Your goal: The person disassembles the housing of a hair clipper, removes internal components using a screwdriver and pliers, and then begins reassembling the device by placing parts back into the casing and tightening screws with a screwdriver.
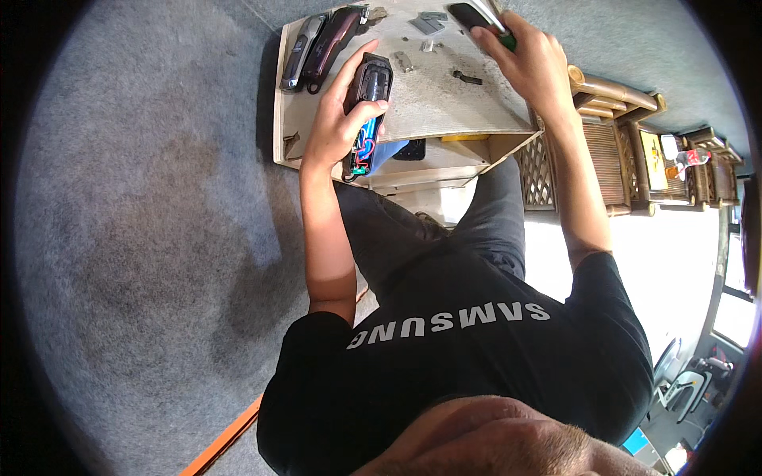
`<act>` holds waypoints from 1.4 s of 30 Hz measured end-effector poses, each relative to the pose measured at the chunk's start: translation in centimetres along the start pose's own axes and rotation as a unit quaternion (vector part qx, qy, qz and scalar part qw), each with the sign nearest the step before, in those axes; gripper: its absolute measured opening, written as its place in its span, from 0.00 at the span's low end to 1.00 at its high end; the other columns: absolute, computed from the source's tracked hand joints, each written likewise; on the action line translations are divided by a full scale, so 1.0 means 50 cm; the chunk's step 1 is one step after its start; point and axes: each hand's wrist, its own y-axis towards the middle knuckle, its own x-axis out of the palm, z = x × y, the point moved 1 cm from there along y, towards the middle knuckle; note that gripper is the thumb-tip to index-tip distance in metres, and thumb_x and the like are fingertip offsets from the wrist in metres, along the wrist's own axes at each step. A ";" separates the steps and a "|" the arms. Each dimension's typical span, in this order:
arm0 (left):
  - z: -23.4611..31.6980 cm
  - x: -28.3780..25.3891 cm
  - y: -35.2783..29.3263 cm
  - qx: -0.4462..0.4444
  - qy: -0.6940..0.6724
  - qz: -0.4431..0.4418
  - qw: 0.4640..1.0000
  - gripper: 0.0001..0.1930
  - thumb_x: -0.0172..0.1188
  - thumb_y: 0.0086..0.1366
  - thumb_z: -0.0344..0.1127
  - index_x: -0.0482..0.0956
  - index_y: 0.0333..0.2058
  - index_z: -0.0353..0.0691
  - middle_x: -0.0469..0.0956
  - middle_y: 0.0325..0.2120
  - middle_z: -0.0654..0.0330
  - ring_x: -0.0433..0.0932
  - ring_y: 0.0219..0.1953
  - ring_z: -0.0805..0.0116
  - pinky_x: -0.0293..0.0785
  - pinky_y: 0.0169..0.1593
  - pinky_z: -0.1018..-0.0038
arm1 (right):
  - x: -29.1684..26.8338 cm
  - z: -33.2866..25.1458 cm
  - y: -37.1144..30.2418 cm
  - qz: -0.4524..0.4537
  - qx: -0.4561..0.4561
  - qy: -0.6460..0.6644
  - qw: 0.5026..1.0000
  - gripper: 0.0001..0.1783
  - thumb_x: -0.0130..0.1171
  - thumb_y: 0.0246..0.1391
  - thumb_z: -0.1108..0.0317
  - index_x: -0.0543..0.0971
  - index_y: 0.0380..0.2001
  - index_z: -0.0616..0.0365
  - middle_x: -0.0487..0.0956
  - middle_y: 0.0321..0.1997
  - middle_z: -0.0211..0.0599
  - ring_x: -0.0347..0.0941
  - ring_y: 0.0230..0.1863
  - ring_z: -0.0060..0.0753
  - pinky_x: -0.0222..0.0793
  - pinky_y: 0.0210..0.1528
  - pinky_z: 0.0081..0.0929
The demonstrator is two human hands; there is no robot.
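Observation:
My left hand [329,131] grips a black hair clipper [371,83] over the near left part of the table. Its housing is off, so a blue battery, red wires and a green circuit board show. At the table's far right, my right hand [538,67] is closed round a screwdriver [508,41] with a metal shaft and a dark green handle, mostly covered by the fingers. Beside the shaft is a black oval shell piece [470,16]; whether the hand touches it I cannot tell. A silver-grey clipper [298,57] and a dark maroon clipper [336,46] lie at the far left.
On the dusty wooden table [452,107] lie a grey clipper part [429,24], small clear pieces [405,62] and a small black part [467,77]. An open shelf below holds a blue cloth [387,155] and a black flat object [410,150]. Bamboo chairs [603,155] stand at right.

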 end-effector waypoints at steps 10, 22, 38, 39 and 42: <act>-0.001 -0.001 -0.001 -0.014 -0.023 -0.006 1.000 0.42 0.58 0.59 0.29 0.59 0.75 0.45 0.78 0.35 0.55 0.78 0.24 0.73 0.78 0.29 0.76 | 0.085 0.058 0.091 -0.100 -0.092 -0.177 0.975 0.16 0.63 0.61 0.55 0.87 0.51 0.40 0.87 0.36 0.44 0.86 0.39 0.51 0.82 0.44 0.47; -0.006 -0.007 0.001 0.000 -0.013 -0.022 1.000 0.42 0.58 0.59 0.29 0.59 0.75 0.44 0.78 0.36 0.55 0.78 0.24 0.74 0.78 0.29 0.77 | 0.092 0.045 0.096 -0.140 -0.065 -0.187 0.970 0.17 0.65 0.61 0.54 0.87 0.50 0.45 0.87 0.39 0.46 0.86 0.42 0.51 0.82 0.47 0.47; -0.008 -0.006 0.000 -0.006 -0.021 -0.019 1.000 0.41 0.57 0.60 0.28 0.60 0.74 0.42 0.78 0.35 0.55 0.77 0.24 0.73 0.77 0.29 0.76 | 0.099 0.035 0.092 -0.158 -0.068 -0.198 0.965 0.13 0.65 0.57 0.60 0.85 0.39 0.56 0.87 0.40 0.49 0.86 0.44 0.53 0.82 0.46 0.49; -0.007 -0.006 0.000 -0.006 -0.021 -0.019 1.000 0.41 0.57 0.60 0.28 0.60 0.74 0.42 0.78 0.35 0.55 0.77 0.24 0.73 0.77 0.29 0.76 | 0.097 0.034 0.090 -0.157 -0.068 -0.198 0.965 0.13 0.65 0.57 0.60 0.85 0.39 0.56 0.87 0.40 0.49 0.86 0.44 0.53 0.82 0.46 0.49; -0.008 -0.007 0.000 -0.009 -0.023 -0.022 0.999 0.41 0.57 0.60 0.28 0.60 0.74 0.43 0.78 0.36 0.55 0.77 0.24 0.73 0.77 0.29 0.76 | 0.096 0.029 0.089 -0.148 -0.069 -0.197 0.967 0.13 0.65 0.56 0.60 0.85 0.40 0.56 0.87 0.41 0.49 0.86 0.44 0.53 0.82 0.46 0.48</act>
